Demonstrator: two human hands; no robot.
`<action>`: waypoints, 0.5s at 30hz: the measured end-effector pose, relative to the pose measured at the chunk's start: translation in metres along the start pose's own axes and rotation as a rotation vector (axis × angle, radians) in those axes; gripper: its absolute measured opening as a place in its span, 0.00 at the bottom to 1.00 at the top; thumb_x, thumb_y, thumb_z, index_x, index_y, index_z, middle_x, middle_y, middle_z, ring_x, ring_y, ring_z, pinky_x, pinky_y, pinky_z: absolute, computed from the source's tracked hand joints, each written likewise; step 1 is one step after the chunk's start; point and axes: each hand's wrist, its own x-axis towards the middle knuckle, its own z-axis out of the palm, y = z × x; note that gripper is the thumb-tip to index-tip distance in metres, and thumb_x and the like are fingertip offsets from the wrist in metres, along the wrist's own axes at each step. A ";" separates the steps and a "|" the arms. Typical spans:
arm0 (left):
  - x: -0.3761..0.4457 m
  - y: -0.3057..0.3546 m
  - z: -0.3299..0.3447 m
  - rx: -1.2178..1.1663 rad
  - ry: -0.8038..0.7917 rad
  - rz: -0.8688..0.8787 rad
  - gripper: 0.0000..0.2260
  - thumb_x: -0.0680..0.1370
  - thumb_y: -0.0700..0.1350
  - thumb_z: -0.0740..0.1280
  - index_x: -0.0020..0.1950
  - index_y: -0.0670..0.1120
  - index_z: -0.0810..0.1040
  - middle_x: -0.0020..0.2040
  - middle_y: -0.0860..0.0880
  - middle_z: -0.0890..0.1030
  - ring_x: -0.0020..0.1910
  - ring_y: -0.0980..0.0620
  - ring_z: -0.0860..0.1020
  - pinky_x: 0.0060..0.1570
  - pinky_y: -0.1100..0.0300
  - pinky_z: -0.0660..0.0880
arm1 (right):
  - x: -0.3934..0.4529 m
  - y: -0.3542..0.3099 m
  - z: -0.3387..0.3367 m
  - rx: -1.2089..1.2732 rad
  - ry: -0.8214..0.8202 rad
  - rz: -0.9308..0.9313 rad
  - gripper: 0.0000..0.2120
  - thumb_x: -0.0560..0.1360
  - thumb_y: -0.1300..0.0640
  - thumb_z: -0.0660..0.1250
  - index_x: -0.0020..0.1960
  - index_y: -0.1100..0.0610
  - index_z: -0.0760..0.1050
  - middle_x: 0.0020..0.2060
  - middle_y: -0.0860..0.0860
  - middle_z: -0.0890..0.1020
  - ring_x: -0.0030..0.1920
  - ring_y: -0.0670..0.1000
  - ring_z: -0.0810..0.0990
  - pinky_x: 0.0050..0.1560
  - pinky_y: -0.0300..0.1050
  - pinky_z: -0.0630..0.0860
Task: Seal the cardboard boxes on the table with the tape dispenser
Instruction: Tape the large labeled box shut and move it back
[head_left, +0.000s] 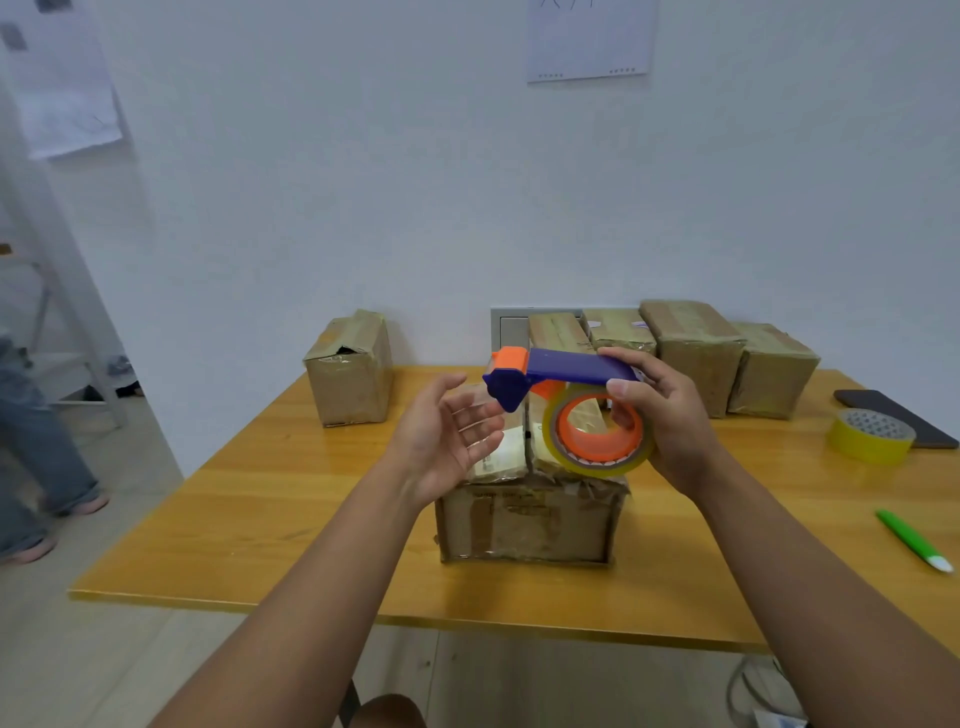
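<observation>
The right hand (670, 415) grips the blue-and-orange tape dispenser (566, 395) by its handle end, holding it in the air just above the cardboard box (530, 519) nearest the table's (260, 493) front edge. The left hand (447, 441) hovers spread and empty, just left of the dispenser's nose. Behind that box stand a row of taped boxes (691, 353) and a lone box (350, 369); right of it lie a yellow tape roll (870, 435) and a green pen (911, 540).

The wooden table (249, 499) carries a cardboard box (527, 519) directly under both hands, a lone box (350, 371) beyond the left hand, a row of boxes (691, 353) behind the right hand, and, right of that hand, a yellow tape roll (870, 435), a dark phone (893, 413) and a green pen (911, 540).
</observation>
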 end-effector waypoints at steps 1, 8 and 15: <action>0.001 0.000 0.000 0.027 0.016 0.006 0.13 0.79 0.50 0.66 0.54 0.41 0.78 0.44 0.42 0.82 0.39 0.49 0.80 0.36 0.59 0.78 | 0.001 0.000 0.000 -0.011 -0.007 -0.001 0.32 0.63 0.43 0.73 0.65 0.52 0.75 0.54 0.51 0.81 0.51 0.51 0.83 0.41 0.40 0.79; 0.006 0.001 -0.010 0.154 -0.048 0.042 0.06 0.79 0.34 0.64 0.55 0.37 0.78 0.41 0.43 0.81 0.36 0.53 0.79 0.36 0.63 0.80 | 0.008 0.000 -0.003 -0.117 -0.045 -0.022 0.30 0.63 0.41 0.73 0.64 0.47 0.77 0.55 0.45 0.81 0.55 0.51 0.81 0.43 0.41 0.80; 0.009 -0.007 -0.015 0.576 0.113 0.216 0.05 0.79 0.36 0.67 0.49 0.40 0.83 0.35 0.46 0.80 0.33 0.54 0.76 0.37 0.63 0.78 | 0.011 -0.003 -0.006 -0.339 -0.142 -0.067 0.31 0.62 0.36 0.71 0.64 0.41 0.75 0.56 0.37 0.78 0.54 0.39 0.77 0.44 0.35 0.78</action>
